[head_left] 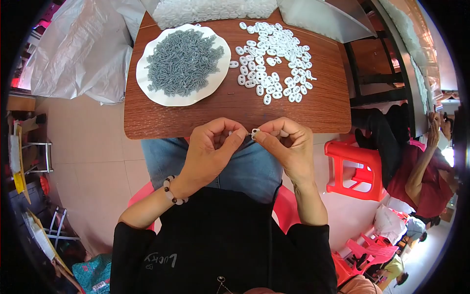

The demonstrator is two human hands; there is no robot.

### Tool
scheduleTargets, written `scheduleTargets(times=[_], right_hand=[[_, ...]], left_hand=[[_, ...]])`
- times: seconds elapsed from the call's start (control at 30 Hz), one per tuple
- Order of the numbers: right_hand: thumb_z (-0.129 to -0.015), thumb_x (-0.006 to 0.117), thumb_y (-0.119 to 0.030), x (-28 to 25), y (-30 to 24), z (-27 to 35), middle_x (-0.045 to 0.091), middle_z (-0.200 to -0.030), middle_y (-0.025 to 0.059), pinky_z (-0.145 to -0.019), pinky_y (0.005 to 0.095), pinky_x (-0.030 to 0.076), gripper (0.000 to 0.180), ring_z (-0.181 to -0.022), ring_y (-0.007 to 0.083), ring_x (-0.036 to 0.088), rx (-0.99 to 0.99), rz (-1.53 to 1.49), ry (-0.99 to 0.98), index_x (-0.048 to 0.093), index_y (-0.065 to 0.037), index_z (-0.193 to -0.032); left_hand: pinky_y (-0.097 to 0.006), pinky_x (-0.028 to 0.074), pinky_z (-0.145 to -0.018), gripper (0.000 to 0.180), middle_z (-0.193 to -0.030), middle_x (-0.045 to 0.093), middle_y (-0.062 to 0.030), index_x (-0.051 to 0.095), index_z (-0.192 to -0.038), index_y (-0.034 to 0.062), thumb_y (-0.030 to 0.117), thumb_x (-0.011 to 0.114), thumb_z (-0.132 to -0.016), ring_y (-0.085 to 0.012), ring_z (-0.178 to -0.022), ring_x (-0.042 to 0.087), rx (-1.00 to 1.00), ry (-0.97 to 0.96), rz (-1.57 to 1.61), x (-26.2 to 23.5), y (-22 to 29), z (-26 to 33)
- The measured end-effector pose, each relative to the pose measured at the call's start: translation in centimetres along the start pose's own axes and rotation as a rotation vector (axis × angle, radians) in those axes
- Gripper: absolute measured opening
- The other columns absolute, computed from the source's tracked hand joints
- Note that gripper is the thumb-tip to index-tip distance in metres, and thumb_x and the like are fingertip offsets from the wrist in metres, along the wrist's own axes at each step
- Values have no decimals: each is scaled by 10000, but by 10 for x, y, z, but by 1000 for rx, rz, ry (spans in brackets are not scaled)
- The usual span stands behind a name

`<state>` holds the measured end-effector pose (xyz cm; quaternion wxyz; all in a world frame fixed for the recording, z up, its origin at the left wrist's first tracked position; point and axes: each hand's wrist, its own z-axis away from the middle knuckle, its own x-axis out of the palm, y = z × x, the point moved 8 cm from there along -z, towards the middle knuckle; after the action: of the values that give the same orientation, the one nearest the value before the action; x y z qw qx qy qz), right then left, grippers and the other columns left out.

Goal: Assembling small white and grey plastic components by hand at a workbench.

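My left hand (214,147) and my right hand (286,146) meet just in front of the near edge of the brown wooden table (230,110). Between their fingertips sits a small white plastic piece (255,132), pinched by the thumb and forefinger of my right hand. My left hand's fingers are curled and touch the same piece; whether they also hold a small grey part is hidden. On the table, a white plate (161,95) carries a heap of small grey parts (183,61). Right of it lies a spread of white oval plastic pieces (271,59).
A bag of white pieces (210,10) lies at the table's far edge, and grey plastic bags (78,49) lie on the floor at left. A red plastic stool (352,169) stands at right, with another seated person (416,166) beyond it. My lap is below the hands.
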<state>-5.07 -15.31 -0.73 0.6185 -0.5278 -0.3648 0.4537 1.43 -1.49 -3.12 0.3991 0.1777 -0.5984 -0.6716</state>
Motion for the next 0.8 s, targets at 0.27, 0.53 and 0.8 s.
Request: scheduleTargets(times=[0.27,0.53,0.8], right_hand=[[-835,677,22,1,0,1,679,-795,54,-656,184,465,67,-712,60,609,-5,27,12,653,32,-897],[-818,706,-14,2,-7,1,666,-751,19,-620,175,422,75,-677,32,572,-21,152,28,666,8,-877],[-823,702,-17,5,-3,1,667,-757,18,-623,174,421,66,-677,29,567,-6,119,17,665,6,-872]], left_hand=[[-180,404,-613,152,-825,623,8,630,-942,-5,142,595,-933,-14,-695,500,-4,-4,-24,0,-2,1],[-179,432,-626,166,-842,628,9,631,-964,-17,143,613,-926,-21,-714,528,29,16,-114,-3,0,3],[-180,436,-614,191,-840,638,5,644,-973,-11,171,643,-916,-22,-705,535,12,-3,-51,-3,-4,1]])
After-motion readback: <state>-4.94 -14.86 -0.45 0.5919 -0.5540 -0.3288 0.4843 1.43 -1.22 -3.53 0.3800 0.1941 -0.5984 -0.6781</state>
